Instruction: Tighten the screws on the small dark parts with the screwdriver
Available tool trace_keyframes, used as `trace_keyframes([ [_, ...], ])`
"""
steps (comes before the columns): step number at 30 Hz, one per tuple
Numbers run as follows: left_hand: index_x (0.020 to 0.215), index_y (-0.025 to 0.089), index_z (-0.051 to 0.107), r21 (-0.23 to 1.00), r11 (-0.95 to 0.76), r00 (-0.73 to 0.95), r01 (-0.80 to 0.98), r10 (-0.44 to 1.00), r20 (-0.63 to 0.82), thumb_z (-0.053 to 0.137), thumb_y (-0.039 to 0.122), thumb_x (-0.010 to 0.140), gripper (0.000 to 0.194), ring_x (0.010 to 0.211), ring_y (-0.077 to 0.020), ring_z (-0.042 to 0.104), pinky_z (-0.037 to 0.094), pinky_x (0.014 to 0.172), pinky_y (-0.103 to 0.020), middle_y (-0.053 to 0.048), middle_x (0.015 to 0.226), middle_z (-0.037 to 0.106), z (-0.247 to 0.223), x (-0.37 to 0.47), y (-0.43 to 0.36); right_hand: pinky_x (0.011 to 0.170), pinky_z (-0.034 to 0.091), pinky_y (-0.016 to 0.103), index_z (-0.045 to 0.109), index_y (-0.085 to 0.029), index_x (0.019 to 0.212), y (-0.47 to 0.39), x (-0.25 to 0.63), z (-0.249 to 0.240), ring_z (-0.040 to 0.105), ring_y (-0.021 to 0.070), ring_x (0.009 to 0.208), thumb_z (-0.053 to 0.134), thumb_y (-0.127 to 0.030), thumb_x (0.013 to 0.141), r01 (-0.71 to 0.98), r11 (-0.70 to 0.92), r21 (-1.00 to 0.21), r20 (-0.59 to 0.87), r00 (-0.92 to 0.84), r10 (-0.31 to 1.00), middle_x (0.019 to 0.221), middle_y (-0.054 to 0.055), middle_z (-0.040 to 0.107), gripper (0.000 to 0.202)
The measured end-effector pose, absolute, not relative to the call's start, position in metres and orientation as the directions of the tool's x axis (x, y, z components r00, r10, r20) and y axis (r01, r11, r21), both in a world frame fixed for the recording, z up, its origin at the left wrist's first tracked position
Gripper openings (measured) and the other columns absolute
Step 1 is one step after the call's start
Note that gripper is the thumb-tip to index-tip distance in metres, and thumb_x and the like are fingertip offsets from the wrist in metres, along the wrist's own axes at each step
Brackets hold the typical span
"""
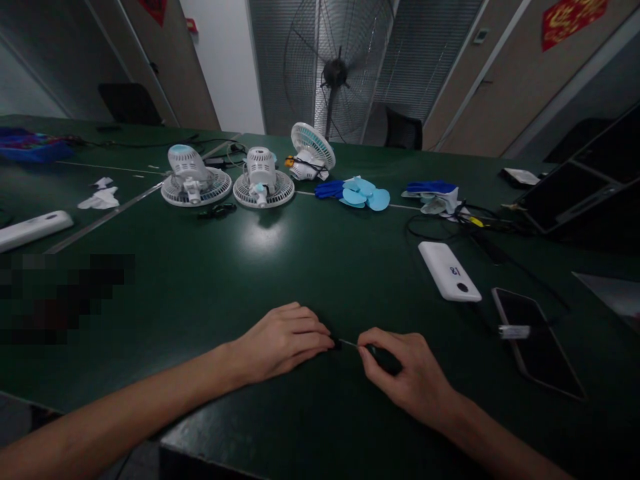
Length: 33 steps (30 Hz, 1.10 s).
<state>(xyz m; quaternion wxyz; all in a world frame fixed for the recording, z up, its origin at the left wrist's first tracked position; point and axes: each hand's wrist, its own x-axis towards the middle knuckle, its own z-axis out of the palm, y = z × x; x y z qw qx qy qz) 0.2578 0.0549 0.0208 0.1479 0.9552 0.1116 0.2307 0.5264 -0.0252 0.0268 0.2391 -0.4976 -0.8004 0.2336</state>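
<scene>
My right hand [407, 373] is closed round the dark handle of a screwdriver [384, 359], whose thin metal shaft points left. At the shaft's tip lies a small black part [337, 344] on the green table [225, 267]. My left hand [287, 339] rests palm down, its fingers together and their tips pressed against that black part. Most of the part is hidden by the fingertips, and its shape is too dark to make out.
Two white fan heads [196, 180] [263, 180] lie face down beyond my hands, a third fan [311, 153] behind. Blue fan blades [366, 194] lie nearby. On the right are a white power bank [449, 272], a phone [537, 343] and cables [435, 233].
</scene>
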Motion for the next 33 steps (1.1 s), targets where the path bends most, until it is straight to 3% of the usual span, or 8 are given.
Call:
trace_keyframes([
  [8, 0.121, 0.019, 0.067, 0.343, -0.926, 0.865, 0.159, 0.298, 0.404, 0.056, 0.022, 0.103, 0.022, 0.110, -0.0178, 0.063, 0.049, 0.090, -0.033, -0.006, 0.118, 0.072, 0.0122, 0.2567, 0.0573, 0.061, 0.043, 0.027, 0.066, -0.024, 0.097, -0.0247, 0.5225, 0.0246, 0.065, 0.0127, 0.063, 0.054, -0.024, 0.097, 0.736, 0.410, -0.540, 0.102, -0.426, 0.899, 0.077, -0.003, 0.069, 0.012],
  [15, 0.120, 0.020, 0.070, 0.304, -0.940, 0.863, 0.157, 0.279, 0.420, 0.055, 0.023, 0.103, 0.023, 0.108, -0.0173, 0.065, 0.050, 0.088, -0.032, -0.006, 0.117, 0.073, 0.0196, 0.2583, 0.0565, 0.064, 0.045, 0.027, 0.067, -0.024, 0.101, -0.0247, 0.5238, 0.0209, 0.066, 0.0130, 0.065, 0.054, -0.025, 0.097, 0.734, 0.423, -0.532, 0.122, -0.428, 0.895, 0.080, -0.002, 0.072, 0.013],
  [25, 0.121, 0.019, 0.068, 0.339, -0.928, 0.852, 0.154, 0.298, 0.429, 0.055, 0.023, 0.104, 0.022, 0.108, -0.0188, 0.065, 0.049, 0.088, -0.033, -0.006, 0.118, 0.073, 0.0138, 0.2589, 0.0565, 0.065, 0.045, 0.028, 0.066, -0.025, 0.101, -0.0251, 0.5250, 0.0208, 0.065, 0.0136, 0.067, 0.054, -0.024, 0.098, 0.729, 0.410, -0.548, 0.093, -0.435, 0.896, 0.081, -0.002, 0.070, 0.012],
  [33, 0.115, 0.018, 0.069, 0.361, -0.925, 0.850, 0.122, 0.285, 0.442, 0.057, 0.021, 0.103, 0.018, 0.107, -0.0170, 0.065, 0.050, 0.089, -0.032, -0.005, 0.116, 0.073, 0.0161, 0.2579, 0.0579, 0.067, 0.045, 0.027, 0.066, -0.024, 0.101, -0.0224, 0.5237, 0.0246, 0.067, 0.0129, 0.071, 0.053, -0.027, 0.101, 0.644, 0.352, -0.679, 0.131, -0.365, 0.922, 0.084, -0.003, 0.070, 0.014],
])
